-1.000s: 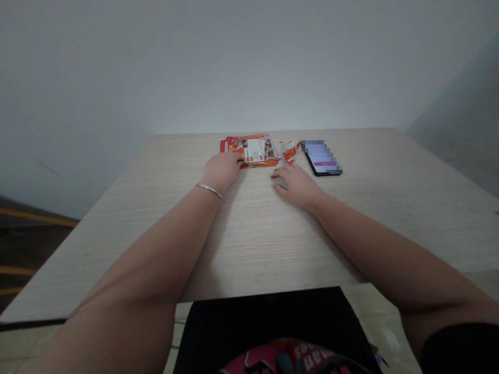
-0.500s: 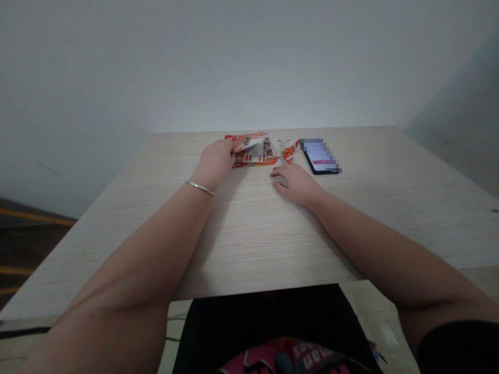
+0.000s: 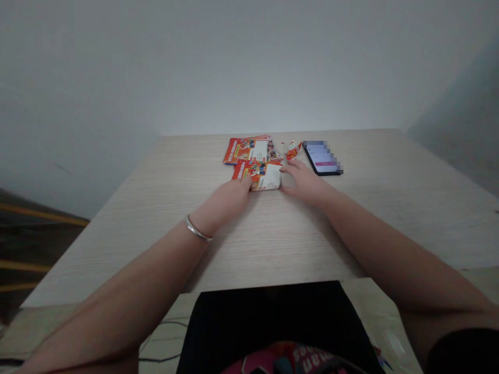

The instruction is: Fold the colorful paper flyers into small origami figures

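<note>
A flat red-and-white printed packet point(image 3: 268, 177) is held at its left end by my left hand point(image 3: 230, 200), thumb on top and fingers mostly out of sight beneath. My right hand point(image 3: 306, 183) is at the packet's right edge, its thumb and fingers apart; the fingertips seem to touch that edge. Just behind lies a stack of similar printed packets point(image 3: 246, 150), slightly fanned out at the right. A crumpled red-and-white wrapper point(image 3: 293, 150) rests beyond my right fingertips.
To the right of the wrapper lies a phone point(image 3: 323, 158) with its screen lit and partly blurred out. The pale wooden table point(image 3: 241, 249) meets a wall point(image 3: 273, 67) at its back edge. Dark cables point(image 3: 159, 358) show below the table's front edge.
My left hand has drawn one packet from the stack and brought it nearer and to the right. My right hand has shifted slightly right, and the packet now reaches its fingertips.
</note>
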Demonstrator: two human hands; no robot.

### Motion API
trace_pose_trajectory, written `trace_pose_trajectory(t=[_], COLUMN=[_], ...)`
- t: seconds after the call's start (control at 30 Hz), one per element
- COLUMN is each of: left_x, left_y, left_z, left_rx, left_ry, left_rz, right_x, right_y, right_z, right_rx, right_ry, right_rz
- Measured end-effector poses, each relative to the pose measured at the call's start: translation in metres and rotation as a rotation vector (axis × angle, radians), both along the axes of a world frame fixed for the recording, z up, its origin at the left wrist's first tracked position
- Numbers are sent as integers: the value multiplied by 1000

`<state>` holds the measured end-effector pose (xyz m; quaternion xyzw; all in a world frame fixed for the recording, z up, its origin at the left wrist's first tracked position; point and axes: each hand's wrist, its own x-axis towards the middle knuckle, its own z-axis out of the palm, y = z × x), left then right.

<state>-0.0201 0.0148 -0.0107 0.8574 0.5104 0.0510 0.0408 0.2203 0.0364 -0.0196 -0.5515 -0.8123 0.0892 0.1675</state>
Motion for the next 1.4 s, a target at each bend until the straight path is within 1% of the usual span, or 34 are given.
trace_pose_trajectory(t=[0.03, 0.1, 0.23, 0.27, 0.33, 0.4, 0.47, 0.53, 0.63, 0.73, 0.83, 1.03, 1.13, 1.27, 1.33, 1.4], left_x=[0, 0, 1, 1, 0, -1, -3, -4, -8, -14, -21, -28, -29, -27, -25, -22], left_y=[-1, -2, -8, -9, -11, -12, -10, -8, -2, 3, 6, 8, 8, 5, 4, 3], left_z=[-1, -1, 6, 7, 10, 12, 11, 10, 4, -2, -7, -7, -7, -3, -1, 2], left_rx=[20, 43, 2, -21, -56, -88, -114, -116, -52, 43, 106, 111, 96, 44, -36, -144], left_ry=[-1, -11, -94, -110, -140, -174, -211, -240, -238, -196, -117, -4, 16, -20, -105, -234], left_rz=[-23, -61, -172, -213, -253, -256, -254, -246, -223, -187, -130, -103, -104, -78, -56, -29], right_x=[-1, -2, 0, 3, 9, 15, 19, 21, 18, 15, 16, 16, 14, 12, 13, 13], right_y=[-2, -5, -11, -12, -15, -17, -18, -18, -18, -20, -23, -25, -23, -23, -22, -22], right_z=[3, 10, 17, 16, 13, 8, 5, 4, 5, 4, 4, 4, 4, 8, 9, 8], right_rx=[-12, -29, -78, -78, -21, 5, -1, 10, 42, 55, 29, 0, 3, -33, -45, -38], right_ry=[-38, -108, -234, -233, -169, -105, -80, -69, -100, -131, -141, -133, -123, -202, -236, -239], right_rz=[6, 64, 205, 243, 315, 371, 402, 403, 387, 367, 357, 302, 286, 213, 173, 153])
